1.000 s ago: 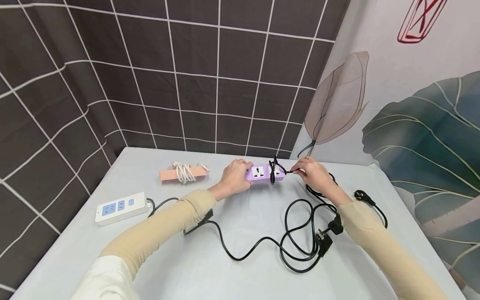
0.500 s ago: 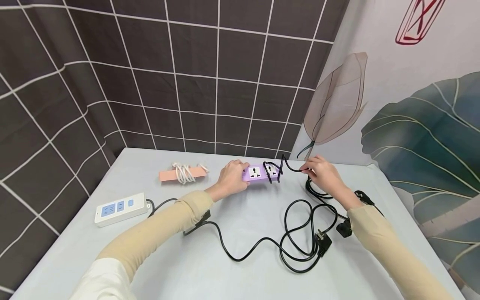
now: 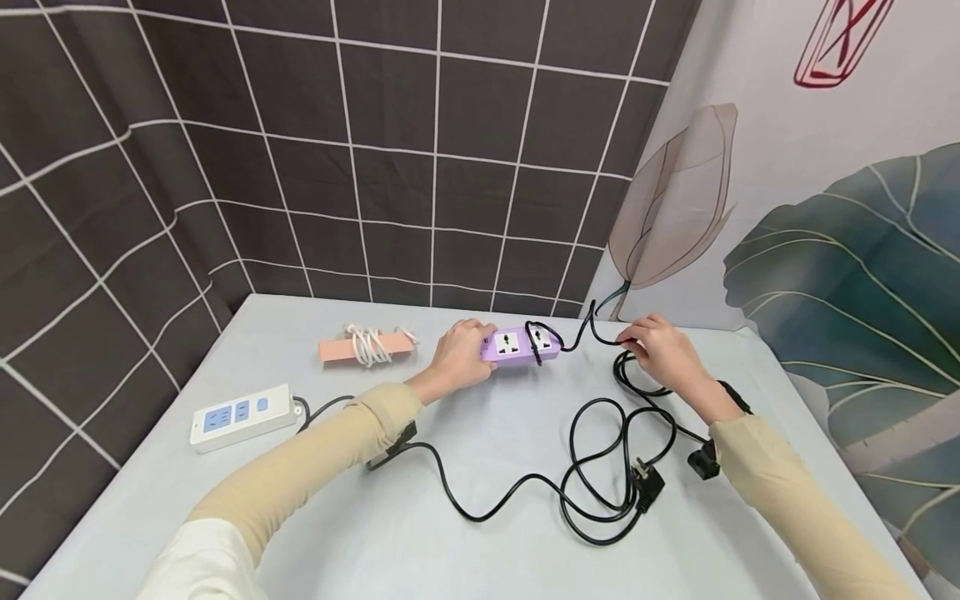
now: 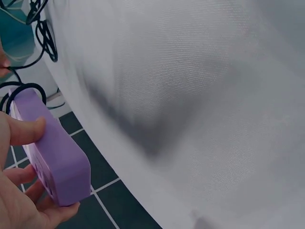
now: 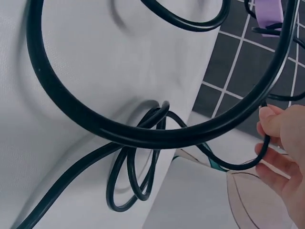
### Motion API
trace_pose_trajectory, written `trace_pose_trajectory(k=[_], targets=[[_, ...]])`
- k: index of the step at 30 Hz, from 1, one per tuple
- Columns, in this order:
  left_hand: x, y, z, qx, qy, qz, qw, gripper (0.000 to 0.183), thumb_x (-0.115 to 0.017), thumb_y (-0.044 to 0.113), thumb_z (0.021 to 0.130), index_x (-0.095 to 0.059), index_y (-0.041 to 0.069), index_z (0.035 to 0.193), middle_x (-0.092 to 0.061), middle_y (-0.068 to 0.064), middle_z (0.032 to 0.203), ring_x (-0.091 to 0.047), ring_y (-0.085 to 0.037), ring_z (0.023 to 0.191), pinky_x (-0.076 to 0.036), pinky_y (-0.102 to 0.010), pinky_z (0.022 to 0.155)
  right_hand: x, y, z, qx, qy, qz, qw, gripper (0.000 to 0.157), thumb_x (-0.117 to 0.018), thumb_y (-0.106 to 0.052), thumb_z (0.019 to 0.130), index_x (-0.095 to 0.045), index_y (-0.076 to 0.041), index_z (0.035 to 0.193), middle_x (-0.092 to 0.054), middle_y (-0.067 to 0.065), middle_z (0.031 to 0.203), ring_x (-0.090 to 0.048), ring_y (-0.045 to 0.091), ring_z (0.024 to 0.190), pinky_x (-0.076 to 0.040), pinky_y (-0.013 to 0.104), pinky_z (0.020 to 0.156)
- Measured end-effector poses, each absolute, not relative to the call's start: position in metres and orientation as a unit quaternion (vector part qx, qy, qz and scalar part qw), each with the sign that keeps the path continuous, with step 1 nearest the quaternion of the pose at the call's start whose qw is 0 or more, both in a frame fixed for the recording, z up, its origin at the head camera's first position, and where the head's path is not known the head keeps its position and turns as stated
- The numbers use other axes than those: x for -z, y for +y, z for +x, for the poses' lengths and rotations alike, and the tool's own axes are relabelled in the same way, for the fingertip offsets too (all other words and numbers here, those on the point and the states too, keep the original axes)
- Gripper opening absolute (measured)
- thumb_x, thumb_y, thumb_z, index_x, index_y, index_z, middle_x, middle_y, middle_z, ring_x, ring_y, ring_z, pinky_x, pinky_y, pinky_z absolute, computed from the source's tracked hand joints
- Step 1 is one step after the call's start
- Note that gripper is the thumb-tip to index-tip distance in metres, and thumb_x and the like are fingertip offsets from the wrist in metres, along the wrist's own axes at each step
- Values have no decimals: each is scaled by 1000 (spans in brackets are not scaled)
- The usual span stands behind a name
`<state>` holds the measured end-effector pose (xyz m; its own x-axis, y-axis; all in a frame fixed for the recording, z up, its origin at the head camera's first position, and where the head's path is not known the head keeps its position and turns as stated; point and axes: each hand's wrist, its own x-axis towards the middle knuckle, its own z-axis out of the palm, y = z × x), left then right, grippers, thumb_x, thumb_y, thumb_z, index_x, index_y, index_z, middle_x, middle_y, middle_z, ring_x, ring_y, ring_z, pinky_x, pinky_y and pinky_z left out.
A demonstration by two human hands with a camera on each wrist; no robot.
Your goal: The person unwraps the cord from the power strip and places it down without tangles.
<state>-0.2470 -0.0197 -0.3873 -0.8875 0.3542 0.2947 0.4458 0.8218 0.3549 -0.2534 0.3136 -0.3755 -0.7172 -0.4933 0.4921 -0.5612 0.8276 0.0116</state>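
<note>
My left hand (image 3: pixel 459 354) grips the left end of a purple power strip (image 3: pixel 508 360), thumb on one side and fingers on the other. The left wrist view shows the strip (image 4: pixel 57 143) held up off the table. A black cord (image 3: pixel 528 335) still loops around its right end and runs to my right hand (image 3: pixel 663 354). Thumb and fingers of that hand pinch the cord, as the right wrist view shows on the cord (image 5: pixel 266 143). Below the right hand, more of the black cord hangs in coils (image 3: pixel 626 375) down to the table.
An orange power strip (image 3: pixel 336 348) wrapped in white cord lies at the back left. In front of it is a white power strip (image 3: pixel 243 418) with blue sockets. Its black cable snakes across the table (image 3: pixel 450 558) to a plug (image 3: pixel 647 485). Another black plug (image 3: pixel 703 460) lies near the right sleeve.
My right hand has pulled the cord to the right, unwinding a turn from the purple strip. The strip has shifted slightly left. A black plug has slid right along the table.
</note>
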Motion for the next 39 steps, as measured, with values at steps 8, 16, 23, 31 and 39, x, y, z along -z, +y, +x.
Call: trace_pose_trajectory(k=[8, 16, 23, 31, 39], targets=[[384, -18, -244, 215, -947, -212, 109, 58, -80, 18, 71, -62, 7, 126, -66, -12, 113, -60, -27, 104, -53, -39, 84, 376, 310, -255, -71, -957, 243, 144, 16, -67, -8, 86, -71, -6, 101, -70, 12, 102, -58, 30, 99, -52, 45, 73], [385, -19, -243, 212, -947, -216, 110, 57, -81, 18, 70, -64, 8, 124, -67, -12, 112, -61, -27, 103, -54, -39, 83, 378, 304, -261, -77, -952, 248, 162, 62, -66, -17, 89, -34, -3, 140, -69, 13, 106, -65, 31, 82, -52, 44, 64], [386, -19, -243, 206, -946, -224, 113, 55, -80, 19, 70, -65, 8, 122, -67, -12, 110, -61, -27, 101, -54, -39, 82, 381, 302, -265, -2, -903, 340, 262, 69, -69, -15, 86, -35, -20, 146, -63, 10, 94, -48, 17, 50, -38, 29, 44], [387, -19, -242, 206, -947, -218, 113, 56, -81, 19, 70, -64, 8, 123, -67, -12, 110, -61, -26, 101, -53, -39, 83, 384, 301, -267, 17, -848, 407, 339, 35, -65, -20, 87, -61, -17, 122, -64, 5, 97, -58, 25, 56, -48, 39, 51], [384, -18, -239, 210, -945, -224, 108, 56, -81, 18, 70, -64, 8, 123, -67, -11, 110, -61, -26, 101, -53, -39, 82, 382, 298, -269, -4, -827, 427, 365, 20, -51, -28, 96, -66, -15, 99, -61, 2, 87, -50, 17, 56, -39, 30, 43]])
